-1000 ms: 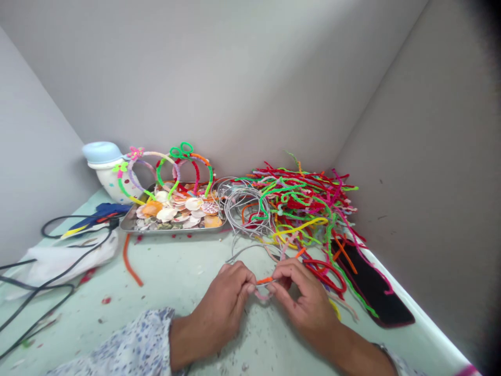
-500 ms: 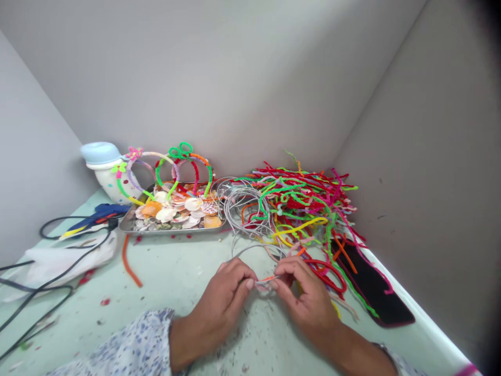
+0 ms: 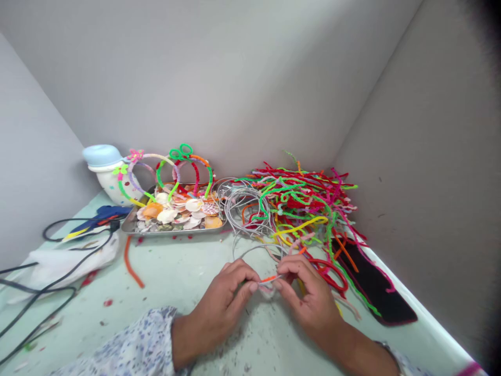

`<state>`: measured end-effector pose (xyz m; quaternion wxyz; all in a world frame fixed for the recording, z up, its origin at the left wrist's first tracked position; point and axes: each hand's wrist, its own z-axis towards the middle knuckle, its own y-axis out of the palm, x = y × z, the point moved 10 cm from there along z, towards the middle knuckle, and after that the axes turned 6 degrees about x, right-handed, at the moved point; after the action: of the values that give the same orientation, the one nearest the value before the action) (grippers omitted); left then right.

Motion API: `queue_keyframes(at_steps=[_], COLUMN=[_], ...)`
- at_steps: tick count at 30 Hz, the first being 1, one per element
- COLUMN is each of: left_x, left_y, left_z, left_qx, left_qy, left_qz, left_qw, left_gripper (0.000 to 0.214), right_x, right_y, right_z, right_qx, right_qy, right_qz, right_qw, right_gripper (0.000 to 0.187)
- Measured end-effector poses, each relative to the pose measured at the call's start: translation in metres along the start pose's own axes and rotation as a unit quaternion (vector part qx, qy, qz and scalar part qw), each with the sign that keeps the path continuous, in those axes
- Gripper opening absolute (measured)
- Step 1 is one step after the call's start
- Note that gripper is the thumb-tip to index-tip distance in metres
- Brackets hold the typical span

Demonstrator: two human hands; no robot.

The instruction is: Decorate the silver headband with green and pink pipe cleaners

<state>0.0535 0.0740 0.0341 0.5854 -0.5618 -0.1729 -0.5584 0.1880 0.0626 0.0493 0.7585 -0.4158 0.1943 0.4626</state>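
My left hand (image 3: pixel 227 300) and my right hand (image 3: pixel 305 295) meet low over the pale green table (image 3: pixel 176 271). Both pinch one short orange pipe cleaner (image 3: pixel 268 279), wound with a pale pink strand, between thumb and fingertips. A thin grey wire hoop (image 3: pixel 254 249) curves up from between my fingers. Just beyond my right hand lies a big heap of coloured pipe cleaners (image 3: pixel 301 209), with a bundle of grey wire hoops (image 3: pixel 245 209) on its left side.
A metal tray of seashells (image 3: pixel 176 214) stands at the back left, with wrapped headbands (image 3: pixel 172 167) and a white jar (image 3: pixel 107 175) behind it. A blue glue gun (image 3: pixel 99 215), black cables (image 3: pixel 47 284), a white cloth, a loose orange pipe cleaner (image 3: pixel 131 261) lie left. A black mat (image 3: pixel 376 292) lies right.
Both hands have stayed in place, with small finger movements on the orange piece; the pinch has tightened and the view has shifted slightly.
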Motion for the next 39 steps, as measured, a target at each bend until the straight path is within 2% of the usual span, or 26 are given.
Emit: queue_keyframes(at_steps=[4,7,10,13,16,22,28,33,39], left_x=[0.011,0.016,0.017,0.019,0.026,0.039,0.031,0.014,0.007], left_y=[-0.002,-0.007,-0.013,-0.014,-0.012,-0.013,-0.021,-0.024,-0.014], left_z=[-0.003,-0.005,-0.005,-0.007,-0.012,-0.027,-0.039,-0.026,-0.003], left_qx=[0.009,0.045,0.082,0.092,0.094,0.1,0.114,0.137,0.14], left_qy=[0.032,0.045,0.037,0.032,0.042,0.055,0.029,0.005,-0.005], left_qz=[0.009,0.019,0.021,0.02,0.018,0.031,0.036,0.011,-0.013], left_qw=[0.999,0.998,0.996,0.995,0.995,0.993,0.992,0.99,0.99], left_gripper=[0.017,0.017,0.018,0.017,0.016,0.015,0.016,0.017,0.017], right_x=[-0.004,-0.01,-0.024,-0.042,-0.045,-0.048,-0.052,-0.04,-0.018], right_y=[-0.005,-0.018,-0.028,-0.017,-0.005,0.001,0.01,0.015,0.013], right_z=[-0.001,-0.004,-0.011,-0.016,-0.017,-0.032,-0.053,-0.054,-0.052], right_qx=[0.026,0.079,0.118,0.065,0.021,-0.021,-0.062,-0.051,-0.075], right_qy=[-0.024,-0.043,-0.077,-0.113,-0.078,-0.028,-0.018,-0.004,0.026], right_qz=[0.019,0.007,-0.021,-0.034,-0.042,-0.033,-0.03,-0.06,-0.127], right_qw=[0.999,0.996,0.99,0.991,0.996,0.999,0.997,0.997,0.989], right_gripper=[0.014,0.023,0.024,0.023,0.019,0.014,0.016,0.016,0.017])
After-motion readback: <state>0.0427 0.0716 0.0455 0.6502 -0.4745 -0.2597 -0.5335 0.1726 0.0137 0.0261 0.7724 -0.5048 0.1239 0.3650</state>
